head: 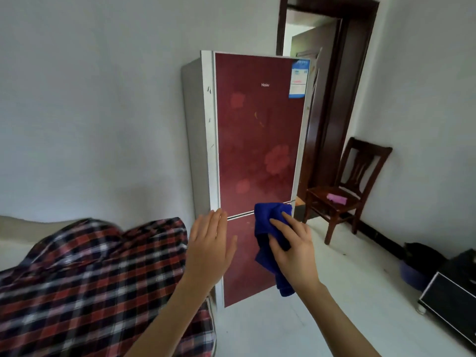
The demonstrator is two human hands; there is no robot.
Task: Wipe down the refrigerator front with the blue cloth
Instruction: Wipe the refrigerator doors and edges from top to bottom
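A tall refrigerator (257, 140) with a dark red flowered front and silver sides stands against the white wall. The blue cloth (269, 228) hangs bunched in front of the seam between the upper and lower doors. My right hand (293, 248) holds the cloth, thumb curled into its folds and fingers spread over it. My left hand (210, 248) is raised flat beside it with straight fingers, in front of the refrigerator's left edge; whether it touches the door I cannot tell.
A plaid red, white and black fabric (90, 279) covers something at the lower left. A dark wooden chair (347, 191) with a pink cloth (337, 198) on its seat stands right of the refrigerator, before an open doorway (309, 34). A black cabinet (453, 300) sits at the right.
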